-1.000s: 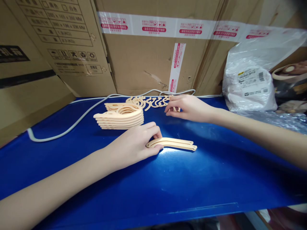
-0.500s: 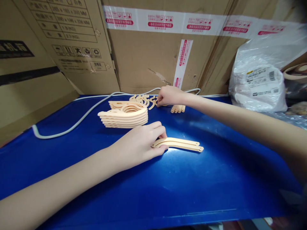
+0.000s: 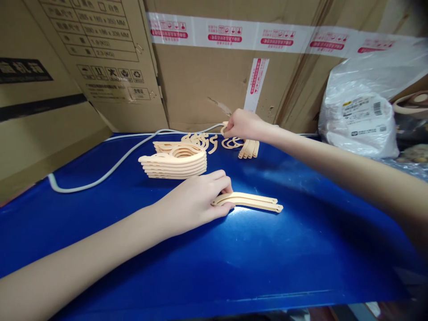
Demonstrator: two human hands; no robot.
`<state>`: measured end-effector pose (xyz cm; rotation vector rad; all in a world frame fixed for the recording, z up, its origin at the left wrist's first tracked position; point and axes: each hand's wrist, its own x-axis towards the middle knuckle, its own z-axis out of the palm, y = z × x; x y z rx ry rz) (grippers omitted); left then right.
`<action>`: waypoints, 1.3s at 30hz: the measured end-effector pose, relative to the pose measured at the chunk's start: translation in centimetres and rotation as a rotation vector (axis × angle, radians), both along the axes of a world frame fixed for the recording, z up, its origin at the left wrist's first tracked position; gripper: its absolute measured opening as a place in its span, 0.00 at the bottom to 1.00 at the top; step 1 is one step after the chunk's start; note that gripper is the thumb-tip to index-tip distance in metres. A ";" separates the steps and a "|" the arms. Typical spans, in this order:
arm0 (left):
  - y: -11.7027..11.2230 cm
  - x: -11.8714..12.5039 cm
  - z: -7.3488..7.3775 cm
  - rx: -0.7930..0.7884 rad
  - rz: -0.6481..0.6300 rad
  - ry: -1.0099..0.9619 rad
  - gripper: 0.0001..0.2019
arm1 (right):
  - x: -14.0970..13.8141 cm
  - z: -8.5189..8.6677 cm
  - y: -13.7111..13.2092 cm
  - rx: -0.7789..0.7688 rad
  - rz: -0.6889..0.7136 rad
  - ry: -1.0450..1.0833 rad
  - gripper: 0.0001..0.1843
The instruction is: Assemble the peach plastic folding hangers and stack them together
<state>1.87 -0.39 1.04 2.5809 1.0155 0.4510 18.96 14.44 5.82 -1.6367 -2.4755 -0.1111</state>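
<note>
Between the thumb and fingers of my left hand (image 3: 203,196) is one end of a beige plastic hanger arm (image 3: 254,201), which shows two long parallel strips with holes at the tips. Whether it is one piece or two I cannot tell. My right hand (image 3: 245,125) is raised at the back, pinching a small curved beige hook (image 3: 223,129). Below that hand lie beige ring-like pieces (image 3: 232,143) and a bundle of straight beige arms (image 3: 249,149). A neat stack of curved beige hanger parts (image 3: 174,165) sits behind my left hand, with loose S-shaped hooks (image 3: 212,143) beyond it.
A white cable (image 3: 110,171) curves over the blue tabletop (image 3: 267,263) on the left and along the back. Cardboard boxes (image 3: 200,84) wall in the rear and left. A plastic-wrapped package (image 3: 359,116) stands at the back right.
My right hand has lifted up and slightly right from the loose pieces, bringing a hook with it. The ring-like pieces now show beneath. My left hand keeps its hold.
</note>
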 end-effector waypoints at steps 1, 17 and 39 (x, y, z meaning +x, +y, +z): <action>0.0 0.0 0.0 0.000 0.001 0.001 0.07 | 0.5 0.4 -0.5 0.008 0.015 0.021 0.14; -0.1 0.6 0.0 -0.012 0.021 -0.006 0.07 | 8.5 -3.8 -12.4 -0.173 0.154 0.229 0.08; -0.7 0.8 0.1 -0.024 0.028 0.054 0.09 | 9.1 -4.7 -12.9 -0.043 0.269 0.154 0.09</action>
